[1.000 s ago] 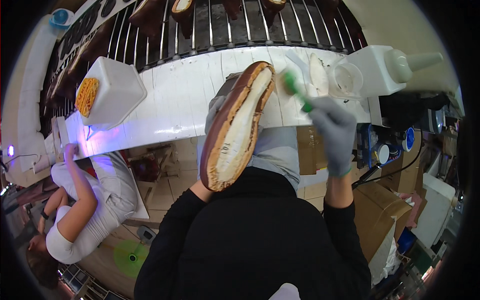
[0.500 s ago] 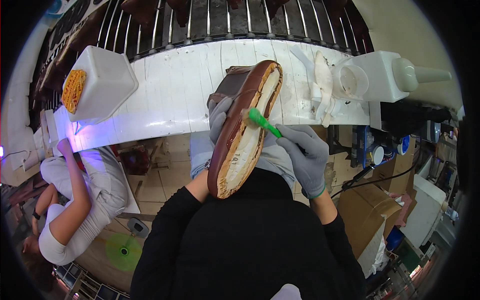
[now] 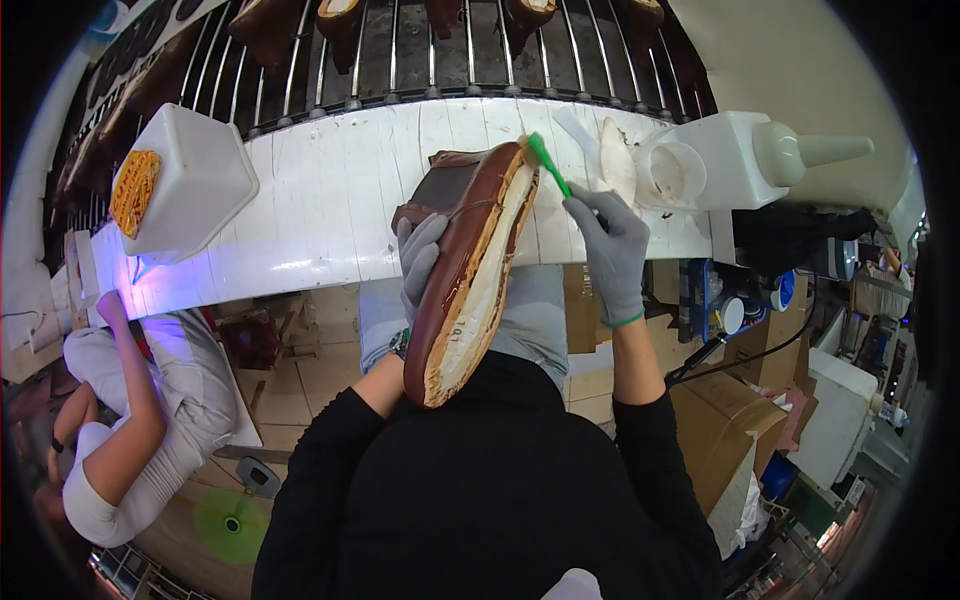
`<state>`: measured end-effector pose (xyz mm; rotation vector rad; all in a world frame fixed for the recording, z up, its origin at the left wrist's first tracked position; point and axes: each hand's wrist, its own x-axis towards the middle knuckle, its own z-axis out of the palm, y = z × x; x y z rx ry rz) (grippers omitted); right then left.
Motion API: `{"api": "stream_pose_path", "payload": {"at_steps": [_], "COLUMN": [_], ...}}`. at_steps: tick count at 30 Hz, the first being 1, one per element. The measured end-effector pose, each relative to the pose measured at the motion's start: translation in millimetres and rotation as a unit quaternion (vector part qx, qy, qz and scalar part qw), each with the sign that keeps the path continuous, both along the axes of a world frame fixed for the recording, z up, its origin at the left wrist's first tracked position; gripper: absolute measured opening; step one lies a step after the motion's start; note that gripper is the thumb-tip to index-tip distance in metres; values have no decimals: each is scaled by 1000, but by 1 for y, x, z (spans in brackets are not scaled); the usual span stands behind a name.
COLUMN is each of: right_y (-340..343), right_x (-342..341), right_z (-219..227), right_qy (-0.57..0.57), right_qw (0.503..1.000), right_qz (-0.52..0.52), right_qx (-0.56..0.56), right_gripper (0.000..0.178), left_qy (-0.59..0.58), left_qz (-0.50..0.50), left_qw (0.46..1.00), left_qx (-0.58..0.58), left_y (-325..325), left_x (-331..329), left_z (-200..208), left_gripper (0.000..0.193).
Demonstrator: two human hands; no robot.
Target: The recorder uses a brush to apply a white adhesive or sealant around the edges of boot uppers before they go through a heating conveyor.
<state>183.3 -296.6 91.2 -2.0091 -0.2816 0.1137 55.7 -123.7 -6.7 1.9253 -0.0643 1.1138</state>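
A brown leather shoe upper (image 3: 452, 255), its pale underside turned up toward me, is held at a tilt over the table's near edge. My left hand (image 3: 422, 262), in a grey glove, grips it round its left side. In my gloved right hand (image 3: 612, 243) is a green-handled brush (image 3: 549, 164), pinched by the handle. The brush's bristles meet the rim at the far end of the shoe. Just beyond my right hand stand a clear plastic cup (image 3: 672, 172) and a crumpled whitish piece (image 3: 617, 160).
A white worktable (image 3: 320, 215) spans in front of me. On it are a white container (image 3: 190, 185) at left and a white squeeze bottle (image 3: 745, 160) at right. Behind runs a roller rack (image 3: 430, 60) bearing more shoe uppers. A person (image 3: 150, 430) sits at left; cardboard boxes (image 3: 725, 430) are at right.
My right hand has moved the brush from the middle of the shoe's underside up to its far end. The shoes on the rack have shifted and show more.
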Motion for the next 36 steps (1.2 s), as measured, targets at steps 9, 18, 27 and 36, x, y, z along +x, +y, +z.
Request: {"api": "stream_pose_path", "payload": {"at_steps": [9, 18, 27, 36], "right_y": [-2, -10, -13, -9], "right_x": [-31, 1, -51, -74], "right_z": [25, 6, 50, 81], "right_qy": [7, 44, 80, -113], "right_qw": [998, 997, 978, 921], "right_qz": [64, 50, 193, 371], "right_qx": [-11, -33, 23, -46], "right_gripper": [20, 18, 20, 28], "left_qy": [-4, -8, 15, 73], "left_qz": [6, -23, -26, -44], "left_qw": [1000, 999, 999, 995], "left_qx": [-2, -31, -29, -46], "left_y": [-1, 3, 1, 9], "left_x": [1, 5, 2, 2], "left_z": [1, 5, 13, 27], "left_gripper": [75, 70, 74, 81]}}
